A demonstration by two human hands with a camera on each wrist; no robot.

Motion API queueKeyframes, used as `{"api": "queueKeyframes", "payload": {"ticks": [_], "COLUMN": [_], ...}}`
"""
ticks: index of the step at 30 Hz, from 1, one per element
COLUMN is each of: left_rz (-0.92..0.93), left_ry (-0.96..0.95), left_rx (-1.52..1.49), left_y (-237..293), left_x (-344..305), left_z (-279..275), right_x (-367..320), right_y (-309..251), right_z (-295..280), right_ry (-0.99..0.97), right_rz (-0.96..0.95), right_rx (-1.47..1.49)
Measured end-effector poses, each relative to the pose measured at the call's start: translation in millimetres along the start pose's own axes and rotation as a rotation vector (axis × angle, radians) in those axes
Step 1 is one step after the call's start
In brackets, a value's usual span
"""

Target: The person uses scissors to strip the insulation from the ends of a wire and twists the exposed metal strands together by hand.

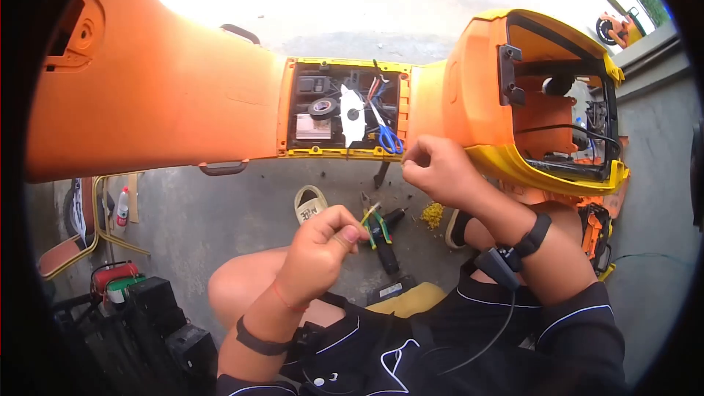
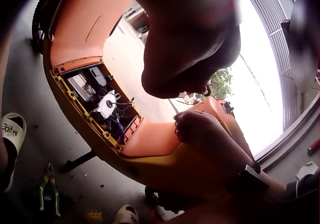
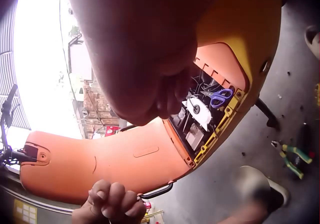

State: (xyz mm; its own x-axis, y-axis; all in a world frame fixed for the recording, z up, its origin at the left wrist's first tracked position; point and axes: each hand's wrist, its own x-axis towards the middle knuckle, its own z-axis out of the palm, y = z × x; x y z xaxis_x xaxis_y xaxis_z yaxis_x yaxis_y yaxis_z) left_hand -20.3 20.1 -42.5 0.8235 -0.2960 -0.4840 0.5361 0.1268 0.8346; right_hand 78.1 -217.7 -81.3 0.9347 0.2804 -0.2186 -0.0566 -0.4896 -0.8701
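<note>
My left hand [image 1: 319,253] is raised in front of the orange scooter body [image 1: 198,95], fingers curled and thumb against the index finger; nothing shows in its grip. Beside the front cowl my right hand [image 1: 440,169] curls its fingers, thumb meeting index. In the left wrist view a thin pale strip [image 2: 173,105] sticks up from the right hand's fingertips; what it is I cannot tell. Between the hands lies the uncovered compartment [image 1: 293,151]. It holds a white sheet-like piece [image 1: 353,128], a roll of black tape [image 1: 323,108], blue-handled scissors [image 1: 390,141] and loose wires [image 1: 375,88].
Green-and-yellow pliers [image 1: 370,238] and a dark tool [image 1: 386,257] lie on the floor near a pile of yellow bits [image 1: 432,215]. A pale slipper [image 1: 310,204] is close by. Black boxes [image 1: 158,312] stand lower left. The cowl opening [image 1: 561,114] faces right.
</note>
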Motion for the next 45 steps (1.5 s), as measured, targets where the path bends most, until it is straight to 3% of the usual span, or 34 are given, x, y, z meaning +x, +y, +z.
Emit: {"api": "queueKeyframes", "payload": {"ticks": [1, 2, 4, 8, 11, 13, 16, 18, 20, 21, 23, 25, 30, 38, 40, 41, 44, 45], "left_rz": [-0.018, 0.087, 0.052, 0.106, 0.084, 0.035, 0.135, 0.071, 0.138, 0.127, 0.209, 0.124, 0.113, 0.107, 0.194, 0.400, 0.474, 0.547], "left_ry": [-0.012, 0.016, 0.067, 0.018, 0.006, -0.012, -0.061, -0.129, -0.151, -0.210, -0.231, -0.294, -0.325, -0.200, -0.072, -0.058, 0.064, 0.089], "left_rx": [-0.071, 0.010, -0.005, 0.029, 0.032, -0.010, -0.068, -0.068, 0.058, 0.090, 0.105, 0.103, 0.079, 0.170, 0.575, 0.688, 0.911, 0.888], "left_y": [2, 5, 7, 18, 25, 30, 18, 25, 34, 32, 33, 38, 30, 36, 50, 37, 24, 25], "left_x": [-2, -3, -4, -1, -1, -1, 5, 4, 3, 6, 9, 14, 20, 5, -4, 2, 8, 7], "left_z": [-7, -8, -16, -15, -9, -4, 0, 4, 11, 6, 6, 0, -5, -7, 0, -5, 1, 6], "right_x": [-1, -6, -20, -38, -37, -33, -35, -39, -41, -40, -39, -34, -25, -26, -27, -26, -38, -39], "right_y": [2, 1, -7, -15, -27, -21, -34, -49, -49, -49, -47, -44, -47, -47, -48, -54, -54, -46], "right_z": [1, 3, 7, -2, -4, -2, -11, -17, -16, -15, -18, -10, -5, 0, 1, -5, -12, -4], "right_ry": [-0.042, -0.089, -0.197, -0.623, -0.547, -0.412, -0.532, -0.529, -0.490, -0.462, -0.530, -0.472, -0.439, -0.438, -0.324, -0.325, -0.160, -0.119], "right_rz": [-0.018, -0.040, -0.008, -0.189, -0.191, -0.265, -0.002, 0.053, 0.065, -0.050, 0.064, 0.108, 0.136, 0.077, -0.145, -0.247, -0.570, -0.576], "right_rx": [0.022, -0.004, -0.043, -0.425, -0.429, -0.179, 0.562, 0.767, 0.823, 0.723, 0.835, 0.837, 0.711, 0.626, 0.187, 0.008, -0.237, -0.356]}}
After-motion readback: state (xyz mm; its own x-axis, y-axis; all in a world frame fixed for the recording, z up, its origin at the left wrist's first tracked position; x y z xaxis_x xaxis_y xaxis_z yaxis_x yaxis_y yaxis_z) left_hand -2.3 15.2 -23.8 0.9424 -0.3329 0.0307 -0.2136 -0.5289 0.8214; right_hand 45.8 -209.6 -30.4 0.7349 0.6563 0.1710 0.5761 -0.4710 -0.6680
